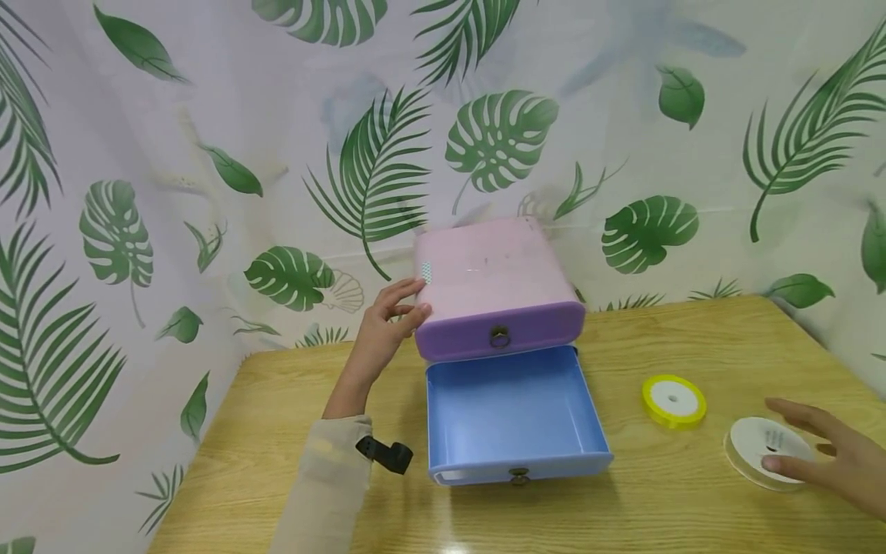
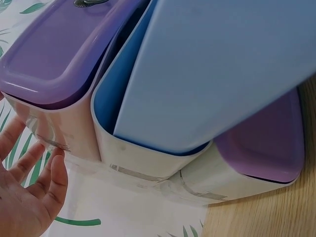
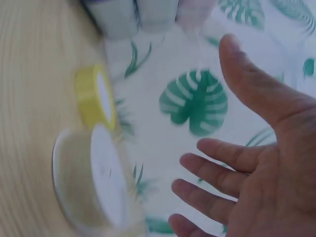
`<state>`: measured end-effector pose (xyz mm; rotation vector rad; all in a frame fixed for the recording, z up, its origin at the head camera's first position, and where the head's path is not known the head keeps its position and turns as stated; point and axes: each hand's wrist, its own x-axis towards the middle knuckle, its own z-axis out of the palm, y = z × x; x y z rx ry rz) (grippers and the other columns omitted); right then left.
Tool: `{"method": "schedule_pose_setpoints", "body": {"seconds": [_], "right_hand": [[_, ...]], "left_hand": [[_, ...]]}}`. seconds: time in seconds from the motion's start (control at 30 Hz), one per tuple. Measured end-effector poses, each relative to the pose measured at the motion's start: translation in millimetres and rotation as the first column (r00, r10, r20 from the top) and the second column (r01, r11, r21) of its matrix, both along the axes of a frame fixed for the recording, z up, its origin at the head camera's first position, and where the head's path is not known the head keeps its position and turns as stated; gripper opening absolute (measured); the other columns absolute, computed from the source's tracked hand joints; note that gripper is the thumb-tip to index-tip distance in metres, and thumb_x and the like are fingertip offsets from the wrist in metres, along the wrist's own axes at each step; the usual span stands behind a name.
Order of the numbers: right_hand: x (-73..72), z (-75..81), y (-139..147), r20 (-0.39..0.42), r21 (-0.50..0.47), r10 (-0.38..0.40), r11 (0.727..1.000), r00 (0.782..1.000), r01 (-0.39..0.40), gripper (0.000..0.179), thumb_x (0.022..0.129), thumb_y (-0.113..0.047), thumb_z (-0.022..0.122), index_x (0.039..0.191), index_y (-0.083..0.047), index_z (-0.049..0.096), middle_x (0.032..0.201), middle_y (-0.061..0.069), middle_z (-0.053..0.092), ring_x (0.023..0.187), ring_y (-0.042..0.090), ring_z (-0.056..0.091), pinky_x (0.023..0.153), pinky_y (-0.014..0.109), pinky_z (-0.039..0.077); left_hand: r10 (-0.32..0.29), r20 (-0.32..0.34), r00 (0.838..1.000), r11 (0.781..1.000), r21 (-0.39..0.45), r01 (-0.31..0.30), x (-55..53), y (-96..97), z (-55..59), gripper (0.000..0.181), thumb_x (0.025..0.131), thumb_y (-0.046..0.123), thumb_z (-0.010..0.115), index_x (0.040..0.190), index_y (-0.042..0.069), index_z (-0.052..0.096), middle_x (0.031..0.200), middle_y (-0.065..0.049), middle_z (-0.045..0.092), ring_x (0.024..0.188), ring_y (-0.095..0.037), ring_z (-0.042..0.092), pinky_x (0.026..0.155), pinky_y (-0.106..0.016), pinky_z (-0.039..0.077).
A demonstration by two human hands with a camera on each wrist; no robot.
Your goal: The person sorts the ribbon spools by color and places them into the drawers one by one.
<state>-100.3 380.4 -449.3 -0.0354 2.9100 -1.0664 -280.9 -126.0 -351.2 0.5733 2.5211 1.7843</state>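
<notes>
A small stacked drawer unit with a pink top stands against the patterned backdrop. Its purple top drawer is closed, while the blue drawer below is pulled out with a bare floor. My left hand rests its fingertips on the unit's upper left side, fingers loosely bent. At the right, my right hand hovers over a white spool with thumb and fingers spread. In the right wrist view the palm holds nothing. A yellow-rimmed spool lies between the white one and the drawers.
The left wrist view shows another purple drawer, closed, under the blue one. A wooden table carries everything. Behind it hangs a leaf-print cloth. The blue drawer juts toward the table's front.
</notes>
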Motion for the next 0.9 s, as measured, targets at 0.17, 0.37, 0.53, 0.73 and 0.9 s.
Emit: {"method": "schedule_pose_setpoints", "body": {"seconds": [0.17, 0.37, 0.53, 0.73, 0.9], "right_hand": [[-8.4, -19.4, 32, 0.007, 0.074, -0.052, 0.996, 0.999, 0.052, 0.087, 0.090, -0.032, 0.067, 0.138, 0.022, 0.019, 0.133, 0.054, 0.019, 0.115, 0.072, 0.023, 0.087, 0.079, 0.024], [-12.9, -39.5, 41, 0.041, 0.262, -0.057, 0.964, 0.998, 0.045, 0.094, 0.078, -0.040, 0.078, 0.125, 0.028, 0.034, 0.121, 0.058, 0.029, 0.105, 0.074, 0.036, 0.075, 0.071, 0.043], [-11.5, -45.8, 35, 0.007, 0.305, -0.058, 0.951, 0.998, 0.053, 0.097, 0.073, -0.040, 0.081, 0.122, 0.031, 0.037, 0.122, 0.054, 0.036, 0.106, 0.071, 0.038, 0.075, 0.071, 0.042], [-12.1, -42.9, 30, 0.048, 0.281, -0.053, 0.959, 0.997, 0.038, 0.089, 0.077, -0.039, 0.078, 0.121, 0.028, 0.040, 0.116, 0.051, 0.045, 0.099, 0.061, 0.052, 0.074, 0.058, 0.048], [-10.5, -37.8, 28, 0.064, 0.244, -0.057, 0.969, 0.996, 0.040, 0.088, 0.080, -0.037, 0.077, 0.122, 0.028, 0.037, 0.115, 0.051, 0.044, 0.095, 0.055, 0.056, 0.071, 0.046, 0.051]], "left_hand": [[-0.004, 0.017, 1.000, 1.000, 0.008, 0.004, 0.5, -1.6, 0.1, 0.050, 0.094, 0.028, 0.063, 0.142, 0.023, 0.050, 0.153, 0.006, 0.033, 0.123, -0.027, 0.051, 0.092, -0.044, 0.050], [0.002, 0.018, 1.000, 1.000, 0.011, -0.002, 1.8, -3.2, -1.2, 0.051, 0.094, 0.028, 0.063, 0.142, 0.023, 0.049, 0.154, 0.006, 0.033, 0.124, -0.027, 0.050, 0.094, -0.044, 0.051], [0.010, 0.001, 1.000, 1.000, 0.010, -0.010, 2.7, -2.5, -2.8, 0.049, 0.094, 0.028, 0.063, 0.141, 0.023, 0.051, 0.151, 0.006, 0.035, 0.120, -0.025, 0.052, 0.092, -0.042, 0.051], [0.012, -0.013, 1.000, 1.000, 0.016, -0.012, 2.5, -0.1, -3.6, 0.049, 0.093, 0.028, 0.064, 0.140, 0.022, 0.052, 0.151, 0.005, 0.036, 0.119, -0.024, 0.053, 0.089, -0.038, 0.052], [0.006, -0.020, 1.000, 1.000, 0.013, -0.006, 1.1, 1.9, -3.0, 0.048, 0.094, 0.028, 0.063, 0.140, 0.022, 0.052, 0.151, 0.005, 0.036, 0.118, -0.024, 0.054, 0.087, -0.036, 0.052]]}}
